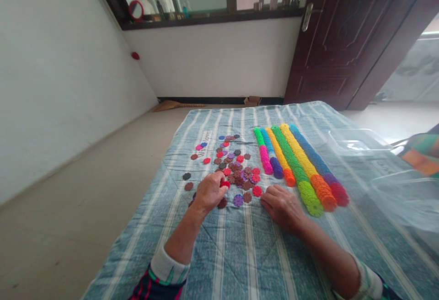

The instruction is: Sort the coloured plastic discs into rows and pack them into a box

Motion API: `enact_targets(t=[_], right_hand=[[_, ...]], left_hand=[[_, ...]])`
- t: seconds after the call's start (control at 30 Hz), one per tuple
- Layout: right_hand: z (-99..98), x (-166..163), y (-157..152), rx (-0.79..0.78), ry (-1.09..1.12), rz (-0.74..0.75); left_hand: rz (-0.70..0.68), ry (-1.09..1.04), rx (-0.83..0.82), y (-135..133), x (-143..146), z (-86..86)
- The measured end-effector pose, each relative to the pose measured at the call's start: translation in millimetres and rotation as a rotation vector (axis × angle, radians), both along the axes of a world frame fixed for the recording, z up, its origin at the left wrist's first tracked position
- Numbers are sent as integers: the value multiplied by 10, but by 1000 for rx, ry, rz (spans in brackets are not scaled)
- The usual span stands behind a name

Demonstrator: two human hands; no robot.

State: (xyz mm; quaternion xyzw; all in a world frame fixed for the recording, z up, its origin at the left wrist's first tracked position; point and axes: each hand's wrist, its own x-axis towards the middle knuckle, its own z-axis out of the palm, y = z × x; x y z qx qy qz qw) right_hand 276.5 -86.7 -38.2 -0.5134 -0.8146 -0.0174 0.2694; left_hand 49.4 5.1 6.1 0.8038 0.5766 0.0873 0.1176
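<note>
My left hand is closed in a pinch on a red notched disc at the left side of a loose pile. The pile holds brown discs, with red, purple and dark ones mixed in. To the right, my right hand rests low over the cloth, its fingers curled together; anything inside them is hidden. Just left of its fingertips lies another red disc, and a purple disc is flat on the cloth. Beyond my right hand, several long rows of stacked discs lie side by side, among them a green row.
A striped blue-grey cloth covers the surface. Clear plastic containers stand on the right, near an orange and green patterned item. A wall, a windowsill and a dark red door are behind.
</note>
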Motion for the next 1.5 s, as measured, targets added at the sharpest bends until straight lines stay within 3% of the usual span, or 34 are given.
enact_targets(t=[0.63, 1.27, 1.5], right_hand=[[6, 5, 0, 16, -3, 8], [-12, -7, 16, 37, -13, -9], [-22, -19, 58, 7, 10, -68]], left_hand=[[15, -147, -89, 3, -14, 43], [-147, 124, -34, -11, 29, 55], [-181, 66, -57, 3, -3, 32]])
